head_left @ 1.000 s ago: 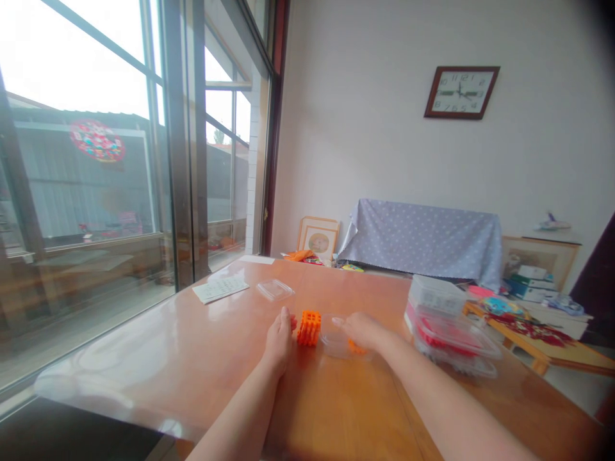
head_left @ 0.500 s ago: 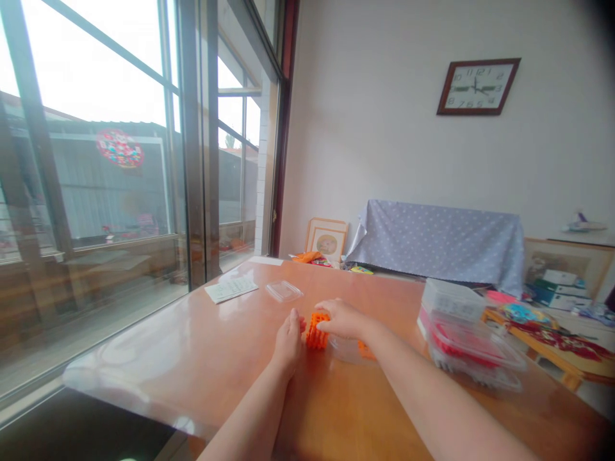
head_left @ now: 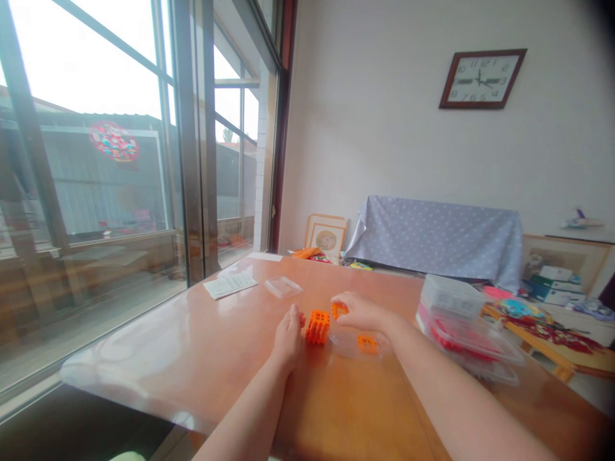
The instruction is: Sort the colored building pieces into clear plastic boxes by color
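Observation:
A stack of orange plastic lattice pieces stands on the table in front of me. My left hand rests on edge just left of it, thumb raised and fingers loosely curved, with nothing visible in it; whether it touches the stack I cannot tell. To the right, my right hand pinches a single orange lattice piece, a little apart from the stack. Below that hand lies a shallow clear plastic container, with another orange lattice piece in it.
A clear plastic lid and a printed paper sheet lie farther back on the glossy wooden table. Stacked clear boxes with red contents stand at the right. Glass windows border the left side.
My right hand has moved off the stack to the right, an orange lattice piece between its fingers. The piece in the container shows more fully. My left hand has barely moved.

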### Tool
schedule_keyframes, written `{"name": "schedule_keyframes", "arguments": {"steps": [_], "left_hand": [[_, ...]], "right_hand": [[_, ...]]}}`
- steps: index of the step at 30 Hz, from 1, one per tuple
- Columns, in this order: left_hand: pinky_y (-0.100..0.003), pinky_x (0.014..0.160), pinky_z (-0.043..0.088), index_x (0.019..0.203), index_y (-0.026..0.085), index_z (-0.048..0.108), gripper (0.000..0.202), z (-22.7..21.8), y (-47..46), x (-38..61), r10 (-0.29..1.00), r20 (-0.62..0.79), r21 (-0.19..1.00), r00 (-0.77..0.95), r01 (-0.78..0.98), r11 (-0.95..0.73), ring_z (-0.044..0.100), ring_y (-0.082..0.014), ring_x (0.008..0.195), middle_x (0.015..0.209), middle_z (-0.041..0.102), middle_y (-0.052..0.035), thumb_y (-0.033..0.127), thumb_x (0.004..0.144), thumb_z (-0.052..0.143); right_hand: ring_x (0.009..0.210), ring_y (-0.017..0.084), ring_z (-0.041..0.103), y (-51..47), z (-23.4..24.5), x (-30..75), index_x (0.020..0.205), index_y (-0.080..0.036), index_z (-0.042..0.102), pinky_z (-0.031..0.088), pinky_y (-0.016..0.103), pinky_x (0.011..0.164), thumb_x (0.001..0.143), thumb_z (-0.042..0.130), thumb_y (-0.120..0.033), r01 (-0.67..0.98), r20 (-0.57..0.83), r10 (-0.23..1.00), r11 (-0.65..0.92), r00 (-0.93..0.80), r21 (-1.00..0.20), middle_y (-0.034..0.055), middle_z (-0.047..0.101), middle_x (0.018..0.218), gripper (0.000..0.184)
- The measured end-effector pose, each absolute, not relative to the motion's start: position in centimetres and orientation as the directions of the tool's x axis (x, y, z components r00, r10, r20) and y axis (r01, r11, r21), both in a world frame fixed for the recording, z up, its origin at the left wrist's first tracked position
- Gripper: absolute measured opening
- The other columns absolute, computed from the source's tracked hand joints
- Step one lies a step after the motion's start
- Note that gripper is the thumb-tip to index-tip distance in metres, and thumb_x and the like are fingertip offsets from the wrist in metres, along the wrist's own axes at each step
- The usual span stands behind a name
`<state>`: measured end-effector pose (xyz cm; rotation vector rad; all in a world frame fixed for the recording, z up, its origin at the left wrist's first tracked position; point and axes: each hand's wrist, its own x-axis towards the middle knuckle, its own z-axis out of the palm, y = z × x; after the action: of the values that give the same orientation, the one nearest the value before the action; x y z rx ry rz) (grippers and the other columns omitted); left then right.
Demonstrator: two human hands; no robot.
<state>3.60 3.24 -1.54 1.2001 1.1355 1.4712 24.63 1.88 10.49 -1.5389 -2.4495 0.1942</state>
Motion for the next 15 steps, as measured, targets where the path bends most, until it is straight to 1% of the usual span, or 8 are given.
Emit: {"name": "schedule_keyframes", "arguments": {"steps": [2, 5, 7, 9, 12, 14, 15], "left_hand": [[-0.04, 0.084, 0.049, 0.099, 0.012, 0.066, 0.077, -1.4, 3.2, 3.6, 0.979, 0.157, 0.982, -0.127, -0.086, -0.169, 0.066, -0.0284, 0.093, 0.098, 0.071, -0.0148, 0.081, 0.08, 0.037], [-0.04, 0.083, 0.049, 0.102, 0.011, 0.065, 0.078, -1.2, 3.0, 3.7, 0.981, 0.144, 0.982, -0.129, -0.105, -0.158, 0.066, -0.0286, 0.092, 0.099, 0.071, -0.0155, 0.081, 0.079, 0.039], [-0.04, 0.083, 0.05, 0.102, 0.011, 0.065, 0.079, -1.1, 2.9, 3.7, 0.981, 0.144, 0.981, -0.127, -0.112, -0.159, 0.066, -0.0287, 0.092, 0.098, 0.071, -0.0156, 0.081, 0.079, 0.039], [-0.041, 0.084, 0.05, 0.103, 0.01, 0.066, 0.08, -1.2, 3.0, 3.7, 0.981, 0.151, 0.98, -0.123, -0.113, -0.165, 0.066, -0.0289, 0.092, 0.097, 0.071, -0.0154, 0.082, 0.078, 0.04], [-0.041, 0.085, 0.05, 0.101, 0.01, 0.067, 0.08, -1.5, 3.1, 3.5, 0.979, 0.165, 0.978, -0.117, -0.108, -0.178, 0.066, -0.0292, 0.093, 0.096, 0.072, -0.0156, 0.082, 0.077, 0.041], [-0.041, 0.085, 0.05, 0.1, 0.01, 0.067, 0.08, -1.6, 3.3, 3.5, 0.98, 0.164, 0.978, -0.114, -0.109, -0.177, 0.066, -0.0293, 0.094, 0.098, 0.072, -0.0161, 0.082, 0.078, 0.041], [-0.041, 0.084, 0.05, 0.101, 0.01, 0.067, 0.08, -1.7, 3.3, 3.5, 0.98, 0.161, 0.979, -0.112, -0.11, -0.174, 0.066, -0.0293, 0.094, 0.099, 0.071, -0.0163, 0.082, 0.078, 0.041]], "right_hand": [[0.09, 0.019, 0.062, 1.4, 10.4, 26.3, 0.102, -0.02, 0.069, 0.043, 0.025, 0.077, 0.069, 0.063, -0.025, 0.896, 0.045, 0.916, 0.4, -0.399, -0.192, 0.005, 0.068, 0.104, 0.034], [0.086, 0.018, 0.062, 0.9, 9.9, 28.2, 0.104, -0.021, 0.068, 0.042, 0.023, 0.069, 0.065, 0.065, -0.023, 0.935, -0.074, 0.937, 0.33, -0.341, -0.13, 0.0052, 0.067, 0.106, 0.039], [0.081, 0.017, 0.062, 0.8, 9.3, 29.0, 0.1, -0.021, 0.068, 0.04, 0.022, 0.063, 0.061, 0.067, -0.021, 0.951, -0.13, 0.944, 0.292, -0.304, -0.103, 0.0043, 0.069, 0.099, 0.039], [0.075, 0.017, 0.062, 0.8, 8.7, 29.4, 0.092, -0.02, 0.069, 0.038, 0.022, 0.059, 0.058, 0.067, -0.018, 0.958, -0.155, 0.947, 0.271, -0.283, -0.092, 0.0029, 0.069, 0.09, 0.034], [0.068, 0.017, 0.062, 1.1, 8.2, 29.7, 0.079, -0.019, 0.068, 0.037, 0.023, 0.057, 0.054, 0.067, -0.015, 0.965, -0.172, 0.95, 0.249, -0.26, -0.084, 0.0016, 0.068, 0.078, 0.025], [0.069, 0.018, 0.063, 1.1, 8.0, 29.9, 0.072, -0.019, 0.068, 0.038, 0.023, 0.058, 0.052, 0.068, -0.012, 0.968, -0.165, 0.955, 0.236, -0.248, -0.09, 0.0018, 0.068, 0.075, 0.021], [0.071, 0.018, 0.063, 1.2, 7.9, 30.0, 0.072, -0.019, 0.068, 0.04, 0.024, 0.06, 0.052, 0.068, -0.011, 0.969, -0.156, 0.958, 0.226, -0.24, -0.099, 0.0021, 0.068, 0.076, 0.022]]}}
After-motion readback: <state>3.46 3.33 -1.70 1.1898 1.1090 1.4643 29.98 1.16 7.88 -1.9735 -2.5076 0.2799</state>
